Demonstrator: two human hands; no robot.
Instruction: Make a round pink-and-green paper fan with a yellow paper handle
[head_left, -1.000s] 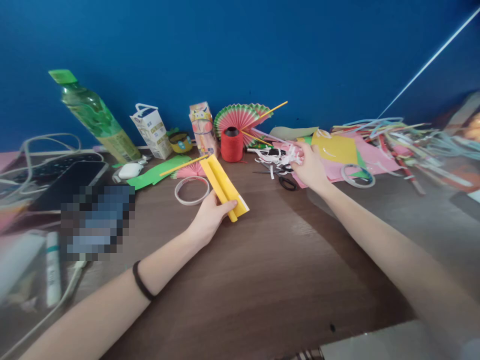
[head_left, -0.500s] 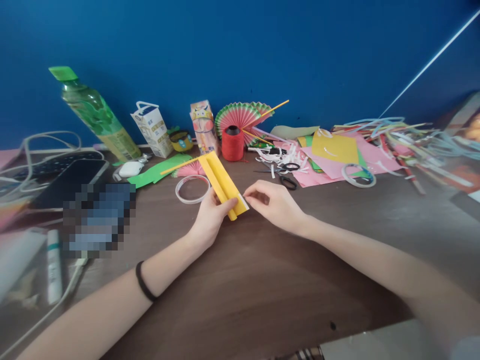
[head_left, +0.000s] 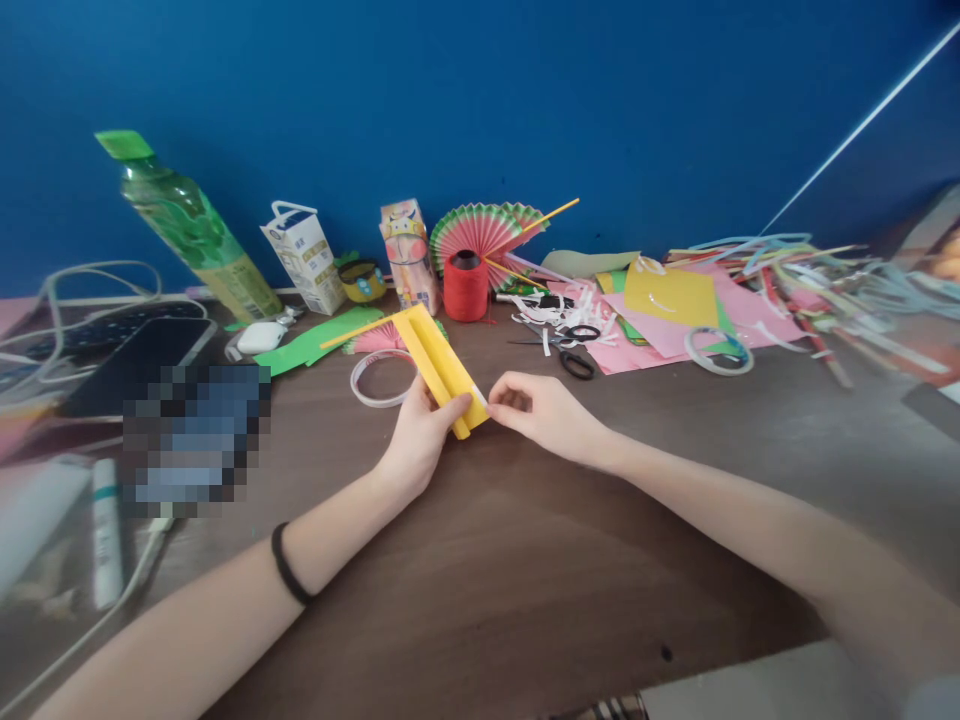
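Over a brown surface [head_left: 487,580], the left hand [head_left: 416,440] and right hand [head_left: 551,415] meet at folded yellow paper [head_left: 448,365]. The left grasps it; the right, pinched together, reaches its white strip [head_left: 480,395], any grip there too small to confirm.

A flat, deep-blue wall [head_left: 645,110] is spanning twelve o'clock; a thin, straight white line [head_left: 862,128] is slanting at two. A dark-brown, wood-grained tabletop [head_left: 480,580] is spreading toward six.

Open lane over the near desk [head_left: 480,560]; farther in, tape ring [head_left: 381,403] left and scissors [head_left: 559,345] right flank the yellow folded paper [head_left: 435,365], red spool [head_left: 465,290] blocking behind.
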